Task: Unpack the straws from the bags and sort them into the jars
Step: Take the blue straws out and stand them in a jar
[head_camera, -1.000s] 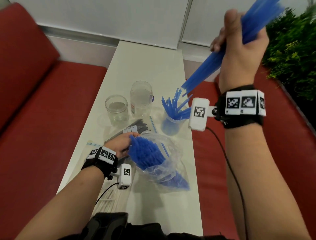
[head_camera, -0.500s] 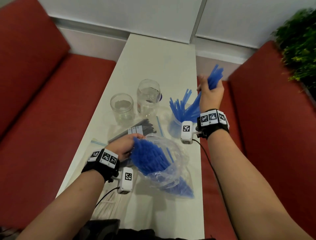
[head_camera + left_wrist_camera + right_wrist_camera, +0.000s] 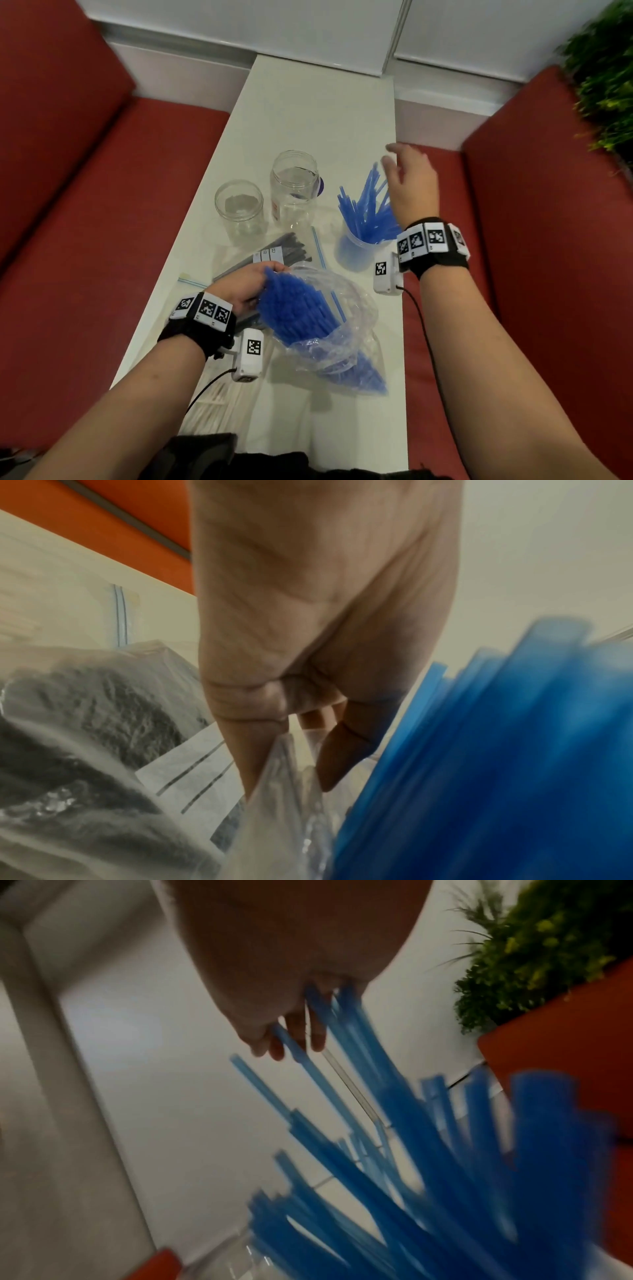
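A narrow white table [image 3: 308,113] runs between two red upholstered benches [image 3: 102,222], and everything sits on its near half. The left hand [image 3: 245,286] pinches the rim of a crumpled clear plastic zip bag [image 3: 346,315] near the middle of the table; in the left wrist view the fingers [image 3: 250,750] and thumb are curled onto the plastic. The bag lies on its side, mouth toward the far-left, with a thick bundle of blue plastic straws [image 3: 298,308] sticking out of it toward the hand.

The right hand [image 3: 411,185] hovers above the right edge, fingers loosely spread, holding nothing. Just below it stands a clear plastic jar with blue straws fanned out of it [image 3: 359,246] (the straw tops brush against the fingers in the right wrist view, though blur hides whether any is actually caught). This jar is close to the right edge, just beyond the bag.

Two empty clear jars stand side by side toward the left edge: a short wide one [image 3: 239,209] and a taller one [image 3: 294,188] to its right. Between them and the left hand lies a second clear bag of dark grey straws [image 3: 284,250] with a white label. A flat packet of white straws [image 3: 212,401] rests at the near-left corner, under the left forearm. A green leafy plant [image 3: 606,68] fills the far right, behind the bench.
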A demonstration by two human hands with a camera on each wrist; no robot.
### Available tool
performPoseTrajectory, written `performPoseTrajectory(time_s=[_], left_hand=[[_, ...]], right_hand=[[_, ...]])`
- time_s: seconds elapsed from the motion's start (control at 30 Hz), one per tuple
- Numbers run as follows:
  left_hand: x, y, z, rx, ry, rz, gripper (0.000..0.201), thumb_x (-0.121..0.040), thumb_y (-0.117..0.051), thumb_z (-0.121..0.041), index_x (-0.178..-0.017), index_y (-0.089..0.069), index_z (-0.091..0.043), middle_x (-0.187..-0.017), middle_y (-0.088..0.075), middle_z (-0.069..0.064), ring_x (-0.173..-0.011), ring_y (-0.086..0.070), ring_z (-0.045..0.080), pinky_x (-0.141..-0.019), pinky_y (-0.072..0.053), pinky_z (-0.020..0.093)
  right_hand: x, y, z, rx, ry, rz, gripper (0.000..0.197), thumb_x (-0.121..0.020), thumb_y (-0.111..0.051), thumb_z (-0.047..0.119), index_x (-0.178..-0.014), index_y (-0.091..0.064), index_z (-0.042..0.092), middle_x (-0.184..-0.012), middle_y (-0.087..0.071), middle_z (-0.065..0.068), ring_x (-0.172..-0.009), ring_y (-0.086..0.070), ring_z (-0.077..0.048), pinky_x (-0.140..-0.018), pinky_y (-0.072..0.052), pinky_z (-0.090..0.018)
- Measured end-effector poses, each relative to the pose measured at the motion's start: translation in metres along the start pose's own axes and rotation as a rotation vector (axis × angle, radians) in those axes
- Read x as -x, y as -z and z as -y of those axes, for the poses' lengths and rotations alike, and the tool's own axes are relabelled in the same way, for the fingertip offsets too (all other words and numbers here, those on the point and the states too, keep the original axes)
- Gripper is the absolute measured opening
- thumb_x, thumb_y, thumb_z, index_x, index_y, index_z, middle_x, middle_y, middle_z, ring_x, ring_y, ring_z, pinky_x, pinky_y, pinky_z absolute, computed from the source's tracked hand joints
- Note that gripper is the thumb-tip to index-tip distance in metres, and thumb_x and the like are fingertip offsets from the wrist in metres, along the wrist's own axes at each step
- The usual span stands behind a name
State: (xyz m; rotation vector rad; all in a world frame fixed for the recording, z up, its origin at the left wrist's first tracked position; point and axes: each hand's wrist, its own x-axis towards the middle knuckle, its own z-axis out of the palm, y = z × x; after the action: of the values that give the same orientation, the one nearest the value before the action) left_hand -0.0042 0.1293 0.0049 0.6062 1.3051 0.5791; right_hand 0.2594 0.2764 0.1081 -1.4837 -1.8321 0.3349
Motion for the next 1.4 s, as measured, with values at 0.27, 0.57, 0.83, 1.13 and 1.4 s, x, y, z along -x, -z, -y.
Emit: performPoseTrajectory(time_s=[0.27,0.57,0.83,1.13,1.4], left_hand=[[0.000,0.002,0.001,-0.021,-0.012,0.025,0.007,-0.098,-0.060,-0.013,-0.101,-0.066,-0.012,-0.102,-0.064,0.020,-0.095,-0.053,0.035,-0.066,-0.042,0.036],[0.001,0.001,0.002,-0.045,-0.032,0.028,0.008,-0.097,-0.062,-0.018,-0.092,-0.068,-0.016,-0.089,-0.068,0.011,-0.070,-0.061,0.021,-0.056,-0.044,0.028],[0.003,0.001,0.005,-0.027,-0.026,0.028,0.004,-0.095,-0.063,-0.012,-0.093,-0.066,-0.013,-0.100,-0.066,0.018,-0.091,-0.059,0.033,-0.068,-0.047,0.036],[0.010,-0.005,0.002,-0.074,-0.070,0.011,0.005,-0.095,-0.062,-0.012,-0.092,-0.064,-0.012,-0.067,-0.069,0.003,-0.045,-0.059,0.009,-0.035,-0.041,0.021],[0.020,-0.011,0.007,-0.078,-0.073,-0.044,0.012,-0.093,-0.058,-0.010,-0.094,-0.069,-0.014,-0.079,-0.071,0.006,-0.059,-0.065,0.016,-0.043,-0.048,0.024]], right_hand=[[0.017,-0.013,-0.005,0.313,-0.056,0.361,0.060,-0.105,-0.035,0.053,-0.157,-0.031,0.022,-0.166,-0.022,-0.007,-0.156,0.001,-0.027,-0.123,0.008,-0.053],[0.036,-0.042,0.024,0.597,0.018,0.526,0.073,-0.103,-0.020,0.061,-0.162,-0.007,0.018,-0.170,0.001,-0.005,-0.155,0.010,-0.029,-0.123,0.012,-0.054],[0.052,-0.005,0.070,-0.164,0.101,0.017,0.029,-0.102,-0.047,0.019,-0.125,-0.066,0.016,-0.115,-0.071,-0.007,-0.115,-0.063,-0.022,-0.104,-0.046,-0.045],[0.141,0.003,0.070,0.212,-0.310,0.992,0.025,-0.090,-0.071,0.029,-0.110,-0.063,0.015,-0.096,-0.062,0.001,-0.094,-0.061,-0.020,-0.079,-0.043,-0.028],[0.195,-0.015,0.062,0.251,-0.401,1.002,0.059,-0.085,-0.077,0.020,-0.135,-0.047,0.008,-0.128,-0.061,-0.013,-0.116,-0.060,-0.028,-0.095,-0.048,-0.034]])
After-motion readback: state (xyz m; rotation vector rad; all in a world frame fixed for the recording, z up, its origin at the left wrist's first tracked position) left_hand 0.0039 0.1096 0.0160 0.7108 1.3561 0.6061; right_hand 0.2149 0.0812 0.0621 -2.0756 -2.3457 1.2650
